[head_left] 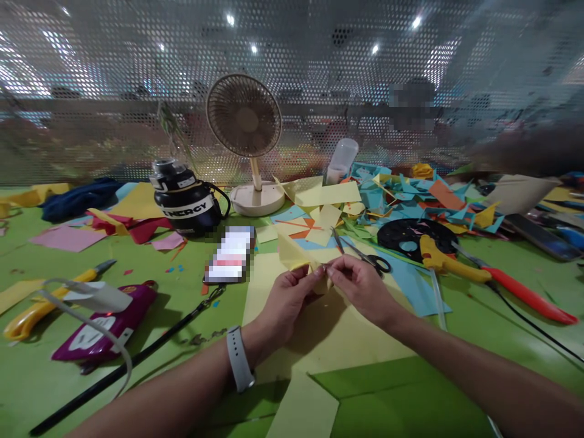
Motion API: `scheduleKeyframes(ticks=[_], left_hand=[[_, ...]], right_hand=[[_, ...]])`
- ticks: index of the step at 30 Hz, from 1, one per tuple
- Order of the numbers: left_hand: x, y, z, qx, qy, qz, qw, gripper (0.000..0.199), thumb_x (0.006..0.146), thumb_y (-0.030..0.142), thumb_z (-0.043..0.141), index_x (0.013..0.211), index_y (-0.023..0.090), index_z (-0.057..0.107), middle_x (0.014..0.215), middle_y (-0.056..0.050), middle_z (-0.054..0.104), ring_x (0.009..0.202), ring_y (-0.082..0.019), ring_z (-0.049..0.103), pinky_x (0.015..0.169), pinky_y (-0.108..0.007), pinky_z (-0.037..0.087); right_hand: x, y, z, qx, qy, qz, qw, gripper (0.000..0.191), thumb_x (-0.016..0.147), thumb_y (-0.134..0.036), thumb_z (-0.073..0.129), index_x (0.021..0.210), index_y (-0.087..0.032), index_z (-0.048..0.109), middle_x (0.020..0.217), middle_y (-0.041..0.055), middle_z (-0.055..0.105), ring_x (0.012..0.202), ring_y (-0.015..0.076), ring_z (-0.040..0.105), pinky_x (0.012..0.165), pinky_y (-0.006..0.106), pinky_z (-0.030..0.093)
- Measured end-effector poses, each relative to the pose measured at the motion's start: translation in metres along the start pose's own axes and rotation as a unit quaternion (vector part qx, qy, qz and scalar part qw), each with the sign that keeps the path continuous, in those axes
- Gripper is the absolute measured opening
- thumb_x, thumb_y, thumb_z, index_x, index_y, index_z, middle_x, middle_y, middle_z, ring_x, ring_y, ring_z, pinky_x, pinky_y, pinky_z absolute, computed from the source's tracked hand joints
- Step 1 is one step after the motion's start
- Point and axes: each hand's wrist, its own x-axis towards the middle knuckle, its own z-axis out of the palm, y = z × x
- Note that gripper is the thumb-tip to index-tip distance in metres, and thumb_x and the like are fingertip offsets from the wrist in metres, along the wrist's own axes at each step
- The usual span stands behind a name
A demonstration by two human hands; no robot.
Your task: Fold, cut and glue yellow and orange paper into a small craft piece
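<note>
Both hands meet over a large yellow sheet [337, 340] on the green table. My left hand [287, 301], with a pale strap at the wrist, pinches a small folded yellow paper [294, 252]. My right hand [362, 289] has its thumb and fingertips closed on the same paper's right side, close to the left fingertips. One pale yellow flap rises above the fingers; the fingers hide much of the fold. Black-handled scissors [376, 263] lie just behind my right hand.
A fan [246, 118], black jug [189, 207] and phone [230, 252] stand or lie left of centre. Cut papers [401, 198] are heaped behind. A yellow-handled tool [451, 261] lies right; a purple pouch [109, 322] and yellow cutter [55, 298] lie left.
</note>
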Motion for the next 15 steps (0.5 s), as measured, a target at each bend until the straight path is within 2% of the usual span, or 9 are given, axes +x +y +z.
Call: scheduleKeyframes(ticks=[8, 15], left_hand=[[0.001, -0.001, -0.0015, 0.021, 0.003, 0.002, 1.0, 0.025, 0.067, 0.035, 0.081, 0.076, 0.013, 0.07, 0.067, 0.0, 0.066, 0.059, -0.008, 0.055, 0.058, -0.018, 0.042], [0.0006, 0.0058, -0.0006, 0.012, 0.004, 0.004, 1.0, 0.023, 0.066, 0.032, 0.081, 0.079, 0.015, 0.072, 0.066, 0.0, 0.068, 0.057, -0.009, 0.056, 0.056, -0.019, 0.044]], right_hand=[[0.001, 0.0028, 0.001, -0.008, -0.006, -0.007, 1.0, 0.019, 0.081, -0.036, 0.055, 0.074, -0.018, 0.055, 0.07, 0.0007, 0.057, 0.065, 0.0141, 0.05, 0.063, 0.027, 0.042], [-0.0002, 0.0007, -0.0012, 0.04, 0.001, 0.015, 0.999, 0.022, 0.082, -0.04, 0.058, 0.084, -0.018, 0.056, 0.079, 0.0011, 0.059, 0.073, 0.0148, 0.054, 0.068, 0.028, 0.044]])
